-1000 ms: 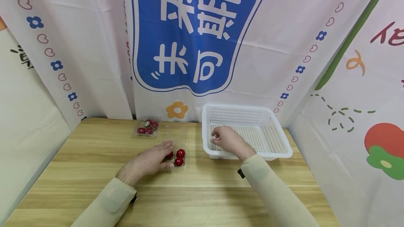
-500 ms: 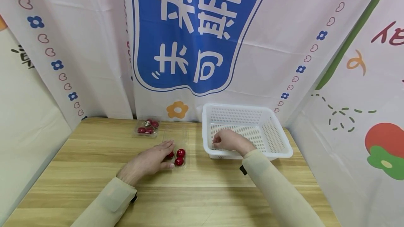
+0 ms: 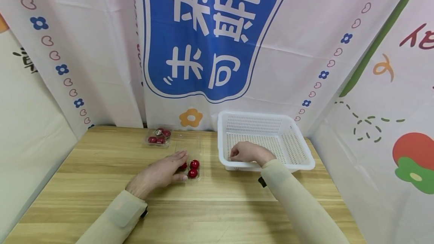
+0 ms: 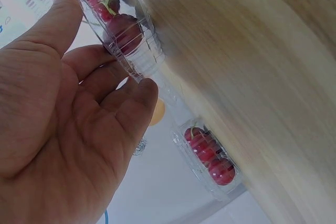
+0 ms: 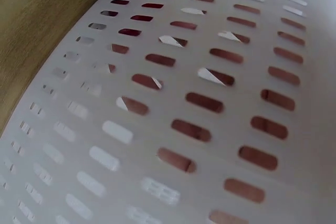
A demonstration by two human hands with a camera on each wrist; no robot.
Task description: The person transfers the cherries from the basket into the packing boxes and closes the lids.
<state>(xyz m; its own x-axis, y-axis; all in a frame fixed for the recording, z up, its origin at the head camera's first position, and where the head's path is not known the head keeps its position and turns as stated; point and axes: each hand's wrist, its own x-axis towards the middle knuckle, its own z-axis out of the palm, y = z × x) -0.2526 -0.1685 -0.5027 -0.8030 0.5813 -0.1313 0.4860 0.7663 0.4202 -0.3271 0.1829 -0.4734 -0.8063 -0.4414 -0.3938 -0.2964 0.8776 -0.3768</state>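
My left hand (image 3: pixel 161 170) holds the left end of a clear plastic clamshell box (image 4: pixel 152 48), its thumb on one side and its fingers along another. Several dark red cherries (image 3: pixel 194 164) sit in this box, partly covered by the hand. The box's clear lid (image 3: pixel 188 144) lies folded back toward the wall. My right hand (image 3: pixel 247 151) reaches over the front rim of a white slotted basket (image 3: pixel 298 166), fingers curled down inside its left part. Through the slots in the right wrist view, a dark red cherry (image 5: pixel 142 18) shows at the fingertips; the basket wall hides most of the grip.
A second clear box (image 4: pixel 191 179) with several cherries stands near the table's back edge, left of the first box. The wooden table (image 3: pixel 210 214) meets printed cloth (image 3: pixel 190 104) at the back and sides.
My right hand has lowered into the basket and shifted slightly right, its fingers now deeper behind the front rim. The left hand and its box stay in place.
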